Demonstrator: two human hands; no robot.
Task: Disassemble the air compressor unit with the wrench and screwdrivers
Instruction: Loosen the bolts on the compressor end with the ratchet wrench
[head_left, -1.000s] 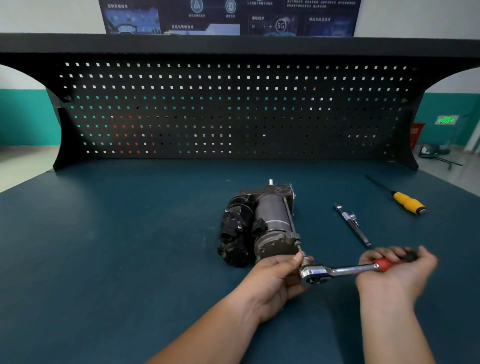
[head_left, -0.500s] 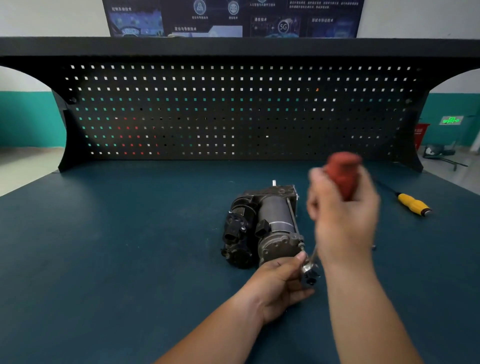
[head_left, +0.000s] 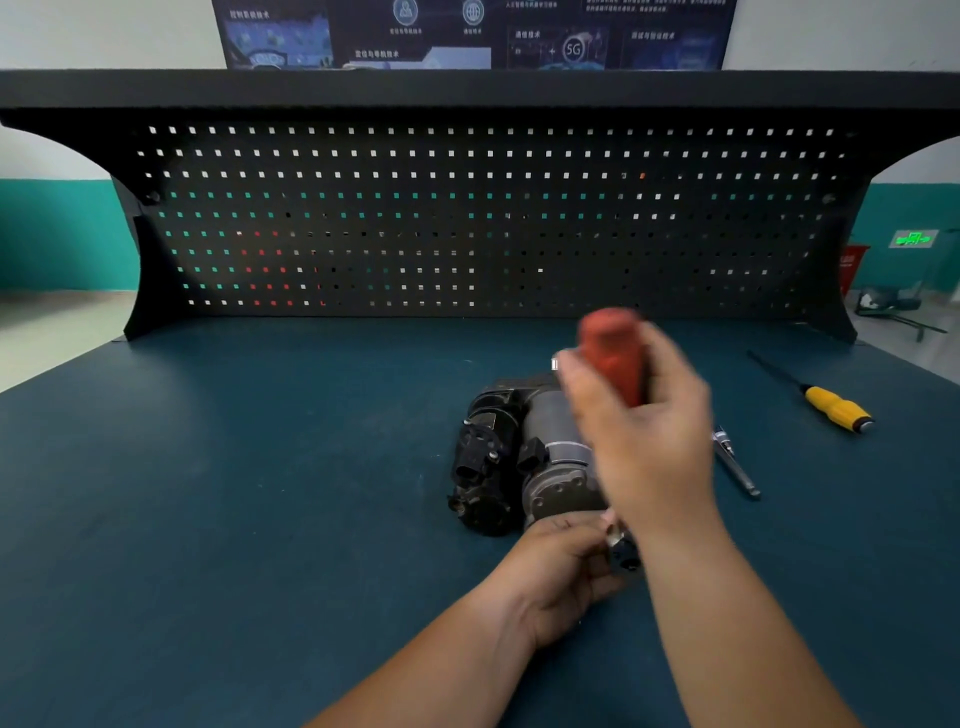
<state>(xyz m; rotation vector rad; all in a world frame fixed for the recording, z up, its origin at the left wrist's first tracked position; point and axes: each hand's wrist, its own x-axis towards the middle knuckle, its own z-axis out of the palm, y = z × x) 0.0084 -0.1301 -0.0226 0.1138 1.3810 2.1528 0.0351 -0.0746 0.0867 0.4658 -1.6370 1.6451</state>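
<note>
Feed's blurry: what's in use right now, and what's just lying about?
In use: air compressor, ratchet wrench, right hand gripping its red handle, left hand at its head.
Lying idle: yellow screwdriver, silver bar.

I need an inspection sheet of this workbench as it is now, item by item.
Surface: dark teal bench top, matte.
Job's things: air compressor unit at centre; red-handled wrench, blurred, at its near end; yellow screwdriver and slim metal tool lying right.
Clutter: nothing seen.
Hands: right hand grips the wrench handle; left hand holds the wrench head.
Cables: nothing seen.
Surroundings: black pegboard behind, poster above, green sign right.
</note>
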